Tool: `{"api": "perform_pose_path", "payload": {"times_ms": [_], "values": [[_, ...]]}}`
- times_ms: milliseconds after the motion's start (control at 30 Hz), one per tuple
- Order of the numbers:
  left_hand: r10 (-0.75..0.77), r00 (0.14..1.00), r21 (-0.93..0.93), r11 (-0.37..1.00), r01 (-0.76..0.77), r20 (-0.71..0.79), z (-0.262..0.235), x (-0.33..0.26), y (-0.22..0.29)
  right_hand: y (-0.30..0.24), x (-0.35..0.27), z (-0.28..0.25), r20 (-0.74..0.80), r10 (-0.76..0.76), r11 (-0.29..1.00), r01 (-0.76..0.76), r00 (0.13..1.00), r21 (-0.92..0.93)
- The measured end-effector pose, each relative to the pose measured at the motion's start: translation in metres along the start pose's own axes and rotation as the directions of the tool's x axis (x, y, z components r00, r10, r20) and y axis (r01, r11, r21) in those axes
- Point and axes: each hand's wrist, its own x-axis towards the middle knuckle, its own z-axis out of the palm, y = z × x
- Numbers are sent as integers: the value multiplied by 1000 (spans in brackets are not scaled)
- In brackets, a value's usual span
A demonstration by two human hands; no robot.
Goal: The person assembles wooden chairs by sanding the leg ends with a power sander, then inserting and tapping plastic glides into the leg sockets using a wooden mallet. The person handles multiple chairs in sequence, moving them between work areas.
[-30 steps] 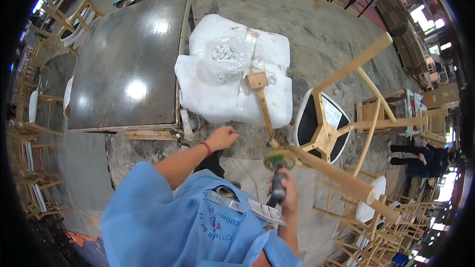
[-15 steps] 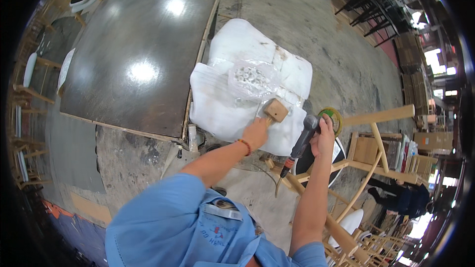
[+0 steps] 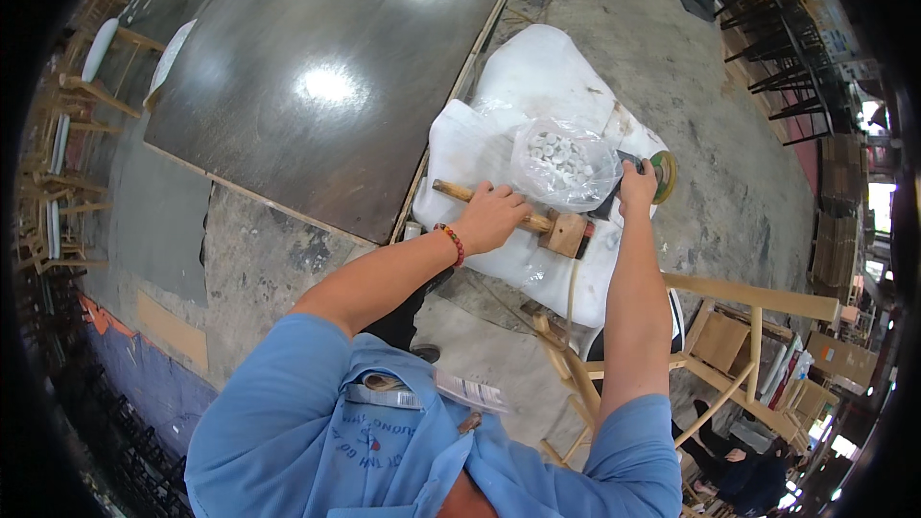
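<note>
My left hand is closed over the handle of a wooden mallet, which lies sideways on white foam sheeting. Its block head points right, toward my other arm. At the far right of the foam, my right hand grips a dark power tool with a hose at its near end. Part of that tool is hidden behind the mallet head and a clear plastic bag of small white pieces. Just beyond my right fingers sits a yellow-green tape roll.
A large dark glossy panel stands left of the foam. A light wooden chair frame lies at the lower right, close to my right forearm. Stacked chairs line the left side. Another person is at the lower right.
The power tool has moved from above the chair frame onto the foam beside the bag. The mallet has been laid down sideways, handle toward the left. The view has shifted.
</note>
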Motion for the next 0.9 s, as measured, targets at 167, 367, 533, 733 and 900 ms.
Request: {"api": "perform_pose_path", "payload": {"times_ms": [167, 367, 533, 733, 900], "values": [[-64, 946, 15, 997, 73, -317, -29, -26, -9, 15, -32, -7, 140, -162, 987, 160, 977, 20], [-645, 763, -252, 747, 615, -52, -99, -131, -30, 60, -128, -52, 72, -42, 986, 30, 997, 163], [-742, 536, 70, 609, 790, 402, -68, -171, 2, 131, -260, -103, 237, 261, 941, -301, 936, 155], [-821, 541, -44, 543, 839, 182, -15, -185, 14, 177, -395, -129, 530, 365, 928, -342, 765, -147], [-526, 772, -78, 807, 586, 357, -51, -175, 66, 118, -433, -157, 454, -93, 986, 147, 886, -84]]}}
